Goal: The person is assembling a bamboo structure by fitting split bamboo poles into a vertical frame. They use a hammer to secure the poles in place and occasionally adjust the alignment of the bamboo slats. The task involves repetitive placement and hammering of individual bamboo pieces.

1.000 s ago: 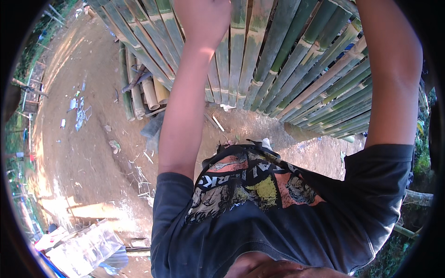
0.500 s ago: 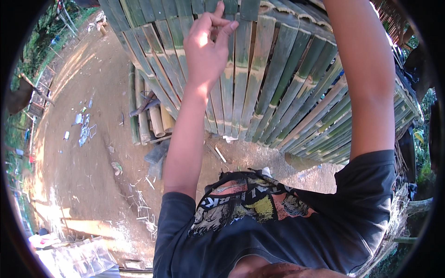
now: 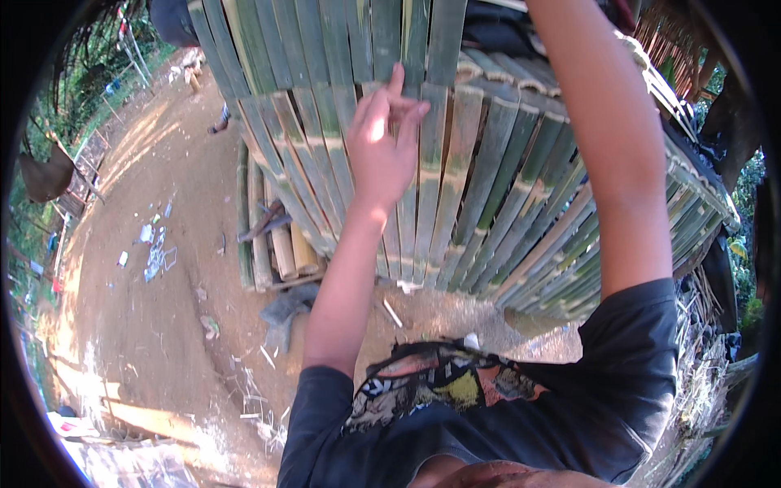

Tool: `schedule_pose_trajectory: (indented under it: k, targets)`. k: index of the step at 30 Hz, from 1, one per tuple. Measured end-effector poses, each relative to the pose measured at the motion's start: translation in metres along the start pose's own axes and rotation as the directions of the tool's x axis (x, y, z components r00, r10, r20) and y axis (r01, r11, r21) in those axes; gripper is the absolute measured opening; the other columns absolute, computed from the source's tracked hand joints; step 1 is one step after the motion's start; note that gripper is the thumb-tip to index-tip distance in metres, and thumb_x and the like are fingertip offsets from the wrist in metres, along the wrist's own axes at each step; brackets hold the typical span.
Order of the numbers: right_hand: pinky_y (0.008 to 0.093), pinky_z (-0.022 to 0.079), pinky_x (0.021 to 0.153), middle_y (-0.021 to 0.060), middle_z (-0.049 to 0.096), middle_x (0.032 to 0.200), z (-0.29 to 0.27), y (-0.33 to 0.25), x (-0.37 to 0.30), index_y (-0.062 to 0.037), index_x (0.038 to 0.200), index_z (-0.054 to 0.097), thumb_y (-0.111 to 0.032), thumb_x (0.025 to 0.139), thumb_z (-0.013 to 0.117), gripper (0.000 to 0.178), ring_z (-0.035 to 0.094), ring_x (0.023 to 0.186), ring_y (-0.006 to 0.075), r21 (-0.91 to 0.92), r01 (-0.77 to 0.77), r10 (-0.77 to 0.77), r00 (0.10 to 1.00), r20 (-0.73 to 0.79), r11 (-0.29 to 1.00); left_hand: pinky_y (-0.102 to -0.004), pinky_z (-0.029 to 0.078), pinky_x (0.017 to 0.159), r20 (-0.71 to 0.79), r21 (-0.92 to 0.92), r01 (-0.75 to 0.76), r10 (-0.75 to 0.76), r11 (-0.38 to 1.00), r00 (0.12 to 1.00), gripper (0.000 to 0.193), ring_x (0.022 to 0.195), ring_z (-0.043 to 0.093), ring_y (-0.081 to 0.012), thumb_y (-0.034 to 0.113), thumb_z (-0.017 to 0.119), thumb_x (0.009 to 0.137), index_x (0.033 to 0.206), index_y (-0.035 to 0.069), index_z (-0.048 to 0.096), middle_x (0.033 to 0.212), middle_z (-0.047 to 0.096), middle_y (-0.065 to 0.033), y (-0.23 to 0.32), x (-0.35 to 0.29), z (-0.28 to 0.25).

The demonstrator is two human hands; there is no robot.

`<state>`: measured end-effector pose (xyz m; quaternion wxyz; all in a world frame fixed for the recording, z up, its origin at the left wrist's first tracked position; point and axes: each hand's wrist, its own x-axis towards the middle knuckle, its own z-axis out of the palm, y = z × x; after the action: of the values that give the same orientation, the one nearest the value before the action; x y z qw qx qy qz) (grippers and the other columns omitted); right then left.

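Observation:
My left hand [image 3: 385, 145] rests against split green bamboo slats [image 3: 435, 191] laid side by side. Its index finger points away from me along a slat and its thumb is spread to the right, with nothing held. The fingertips lie near the line where an upper row of bamboo slats [image 3: 313, 45] meets the lower row. Reaching far forward, my right arm [image 3: 614, 130] leaves the picture at the top, so the right hand is out of sight. Right of the upper row, cut bamboo ends [image 3: 521, 77] form a ragged edge.
Bamboo poles [image 3: 285, 254] lie left of the slats with a dark object on top. A grey cloth-like piece [image 3: 281, 317] is on the dirt ground [image 3: 154, 309]. Litter [image 3: 154, 252] is scattered farther left. Another person's foot [image 3: 218, 122] shows at the upper left.
The view has shifted, so the slats and my left hand sit lower in the picture. More of the upper row shows. The left hand keeps nearly the same pose by the row's edge.

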<state>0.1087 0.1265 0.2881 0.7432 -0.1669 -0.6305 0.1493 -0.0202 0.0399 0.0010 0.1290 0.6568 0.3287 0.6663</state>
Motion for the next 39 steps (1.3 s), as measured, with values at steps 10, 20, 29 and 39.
schedule_pose_trajectory:
  k: [10,20,29,39]
  targets:
    - [0.0328,0.056,0.079,0.0124,0.072,0.100,-0.008,0.006,-0.006,0.0022,0.117,0.066,-0.025,0.109,0.056,0.030,0.068,0.081,0.0167,-0.012,-0.106,0.105,0.992,-0.073,0.994,-0.0351,0.054,0.088,-0.063,0.188,-0.121,0.135,0.975,0.989,0.025,0.117,0.066,-0.0248,0.003,0.077,0.091,0.107,0.002,0.057,0.125,0.065,-0.0170,-0.003,-0.002,0.006]
    - [0.0309,0.053,0.068,0.0072,0.073,0.086,-0.017,0.016,0.000,-0.0002,0.117,0.067,-0.026,0.107,0.058,0.029,0.069,0.075,0.0130,-0.212,0.021,-0.031,0.999,-0.044,0.977,-0.0343,0.057,0.088,-0.051,0.235,-0.151,0.167,0.960,0.985,0.020,0.122,0.063,-0.0299,0.006,0.076,0.092,0.088,-0.001,0.058,0.145,0.061,-0.0176,-0.004,-0.007,0.010]
    - [0.0311,0.053,0.067,0.0084,0.074,0.087,-0.019,0.010,-0.003,0.0017,0.119,0.066,-0.024,0.106,0.060,0.029,0.072,0.077,0.0138,-0.172,0.065,-0.065,0.998,0.006,0.983,-0.0320,0.058,0.084,-0.069,0.186,-0.146,0.161,0.972,0.985,0.019,0.120,0.063,-0.0287,0.004,0.075,0.093,0.087,-0.001,0.058,0.144,0.062,-0.0188,-0.001,-0.006,0.011]
    - [0.0308,0.052,0.068,0.0081,0.075,0.084,-0.023,0.016,-0.002,0.0013,0.118,0.067,-0.026,0.106,0.061,0.031,0.070,0.076,0.0128,-0.173,0.089,-0.085,0.996,0.030,0.981,-0.0322,0.058,0.084,-0.078,0.212,-0.157,0.177,0.965,0.981,0.019,0.118,0.064,-0.0287,0.005,0.075,0.093,0.087,-0.001,0.058,0.144,0.062,-0.0182,-0.005,-0.008,0.013]
